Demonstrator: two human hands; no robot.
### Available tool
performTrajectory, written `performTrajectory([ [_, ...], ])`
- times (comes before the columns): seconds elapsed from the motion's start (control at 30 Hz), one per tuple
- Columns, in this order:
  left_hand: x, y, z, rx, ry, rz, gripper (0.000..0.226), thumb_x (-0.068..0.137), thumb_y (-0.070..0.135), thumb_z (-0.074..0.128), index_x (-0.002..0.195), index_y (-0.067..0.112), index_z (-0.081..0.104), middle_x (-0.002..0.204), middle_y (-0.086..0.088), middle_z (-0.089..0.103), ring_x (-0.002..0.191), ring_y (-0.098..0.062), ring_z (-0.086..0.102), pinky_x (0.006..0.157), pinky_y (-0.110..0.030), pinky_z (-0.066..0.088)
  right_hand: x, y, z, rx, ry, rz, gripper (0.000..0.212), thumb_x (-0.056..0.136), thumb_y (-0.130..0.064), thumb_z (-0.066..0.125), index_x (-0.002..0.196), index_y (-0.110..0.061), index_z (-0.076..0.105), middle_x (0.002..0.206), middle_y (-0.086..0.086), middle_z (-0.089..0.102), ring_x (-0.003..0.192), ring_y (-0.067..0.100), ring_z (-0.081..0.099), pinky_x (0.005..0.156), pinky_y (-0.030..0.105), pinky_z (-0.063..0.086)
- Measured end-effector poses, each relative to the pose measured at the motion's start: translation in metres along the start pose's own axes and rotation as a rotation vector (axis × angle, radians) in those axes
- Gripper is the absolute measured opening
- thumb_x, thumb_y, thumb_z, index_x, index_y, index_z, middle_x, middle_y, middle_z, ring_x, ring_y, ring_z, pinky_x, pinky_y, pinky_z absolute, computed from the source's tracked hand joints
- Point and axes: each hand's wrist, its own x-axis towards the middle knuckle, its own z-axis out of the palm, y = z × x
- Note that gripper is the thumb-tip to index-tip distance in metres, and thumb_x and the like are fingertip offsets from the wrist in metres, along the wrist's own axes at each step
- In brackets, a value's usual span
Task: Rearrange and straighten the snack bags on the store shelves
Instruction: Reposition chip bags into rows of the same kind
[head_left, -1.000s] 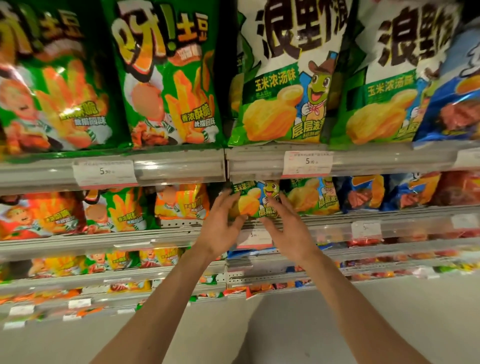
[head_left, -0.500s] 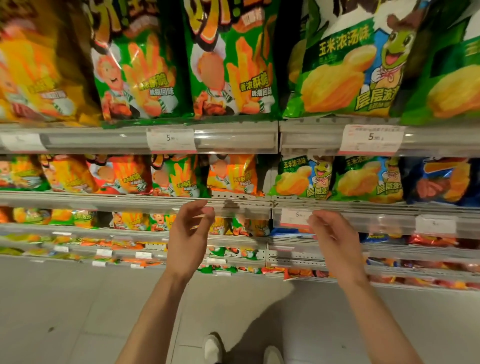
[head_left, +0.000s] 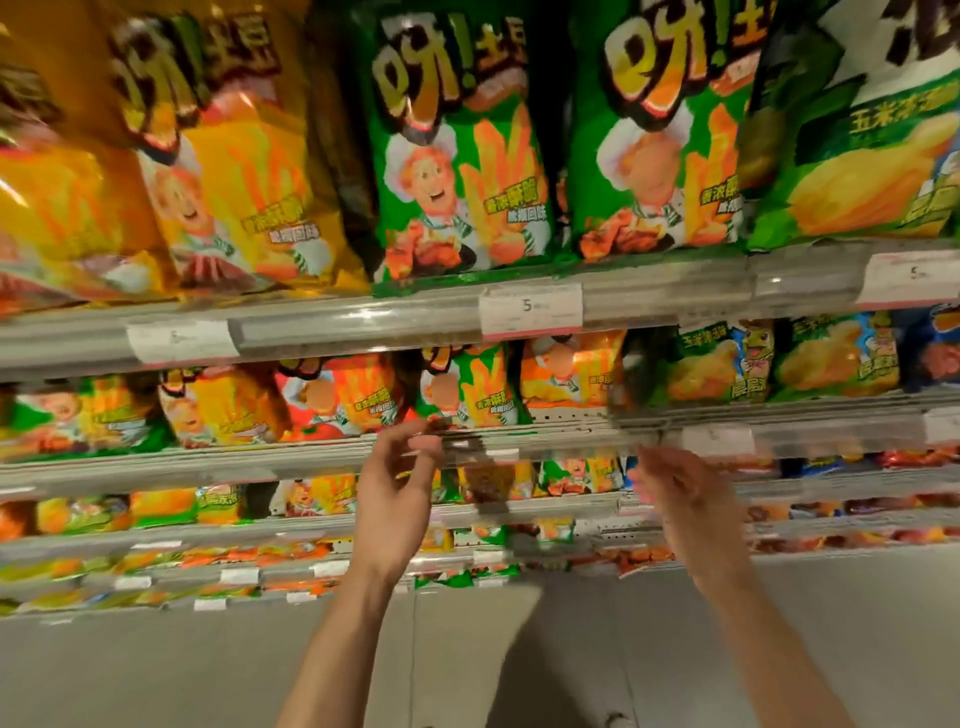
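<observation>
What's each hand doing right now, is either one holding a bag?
Left hand: open, fingers loosely curled at the shelf rail, holding nothing.
Right hand: open and empty, blurred, just below the rail.

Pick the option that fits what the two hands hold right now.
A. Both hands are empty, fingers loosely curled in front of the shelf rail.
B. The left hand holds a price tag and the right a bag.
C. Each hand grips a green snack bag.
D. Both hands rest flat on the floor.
A: the left hand and the right hand hover with curled fingers before the shelf rail, with no bag or tag in either.
</observation>
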Motion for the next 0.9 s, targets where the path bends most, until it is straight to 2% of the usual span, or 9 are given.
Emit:
performTrajectory([
  [0.07,0.012,-0.003,-0.014,0.014,-0.032,-0.011,0.012,0.101,0.034,0.064,0.113,0.033,0.065,0.106,0.013,0.074,0.098,0.000,0.068,0.082,-0.022,0.054,-0.008,-0.004,0.020,0.012,0.018,0.003,0.007,0.098,-0.018,0.067,0.094,-0.021,0.072,0.085,0.005,0.077,0.085,0.029,0.074,0.079,0.038,0.058],
  [0.23,0.031,-0.006,-0.029,0.037,-0.089,0.023,0.017,0.101,0.021,0.065,0.118,0.021,0.064,0.113,0.007,0.069,0.097,0.010,0.063,0.076,-0.005,0.047,-0.019,-0.020,0.048,-0.063,0.034,-0.029,0.009,0.099,-0.014,0.065,0.098,-0.008,0.071,0.086,0.009,0.074,0.080,0.026,0.069,0.076,0.031,0.054],
  [0.33,0.043,-0.005,-0.025,0.101,-0.108,0.082,0.030,0.098,0.025,0.070,0.126,0.022,0.062,0.120,0.005,0.064,0.106,0.003,0.061,0.081,-0.002,0.044,-0.017,-0.031,0.053,-0.153,0.034,-0.086,0.008,0.100,-0.016,0.065,0.095,-0.019,0.070,0.085,-0.005,0.073,0.076,-0.001,0.066,0.071,0.008,0.048],
  [0.43,0.055,-0.001,-0.015,0.205,-0.097,0.144,0.050,0.095,0.030,0.073,0.141,0.021,0.054,0.137,0.002,0.056,0.122,-0.012,0.055,0.086,-0.001,0.041,0.001,-0.041,0.057,-0.221,-0.001,-0.111,0.007,0.101,-0.017,0.063,0.103,-0.020,0.070,0.095,-0.010,0.071,0.081,-0.011,0.064,0.070,0.002,0.045],
  [0.53,0.066,0.004,-0.003,0.293,-0.065,0.179,0.069,0.093,0.039,0.074,0.152,0.019,0.044,0.149,0.000,0.049,0.135,-0.016,0.048,0.110,-0.027,0.044,0.026,-0.050,0.056,-0.230,0.010,-0.142,0.007,0.100,-0.021,0.064,0.107,-0.021,0.065,0.106,-0.004,0.067,0.091,0.002,0.062,0.078,0.013,0.045],
  [0.63,0.074,0.007,0.009,0.372,-0.060,0.187,0.063,0.089,0.046,0.076,0.141,0.022,0.050,0.132,-0.001,0.057,0.121,-0.022,0.057,0.102,-0.047,0.052,0.051,-0.051,0.052,-0.198,-0.018,-0.204,0.008,0.099,-0.021,0.065,0.106,-0.018,0.062,0.101,-0.005,0.068,0.094,0.013,0.065,0.085,0.024,0.049],
  [0.73,0.080,0.006,0.020,0.408,-0.105,0.127,0.067,0.089,0.050,0.075,0.144,0.022,0.048,0.130,-0.002,0.061,0.117,-0.025,0.061,0.098,-0.049,0.054,0.069,-0.045,0.054,-0.182,-0.064,-0.164,0.021,0.098,-0.028,0.066,0.116,-0.021,0.055,0.107,-0.007,0.068,0.096,0.008,0.064,0.085,0.021,0.045],
  [0.83,0.084,0.001,0.025,0.480,-0.085,0.100,0.068,0.091,0.049,0.073,0.146,0.016,0.049,0.131,-0.007,0.060,0.115,-0.028,0.062,0.097,-0.049,0.054,0.085,-0.037,0.059,-0.193,-0.100,-0.124,0.027,0.099,-0.034,0.065,0.118,-0.022,0.050,0.107,0.003,0.069,0.095,0.023,0.067,0.084,0.036,0.052],
  [0.9,0.086,0.000,0.027,0.514,-0.059,0.096,0.069,0.091,0.051,0.072,0.145,0.014,0.050,0.133,-0.008,0.056,0.113,-0.029,0.061,0.097,-0.048,0.054,0.099,-0.035,0.061,-0.187,-0.113,-0.080,0.038,0.099,-0.038,0.064,0.127,-0.015,0.050,0.110,0.003,0.067,0.102,0.026,0.065,0.089,0.035,0.049],
])
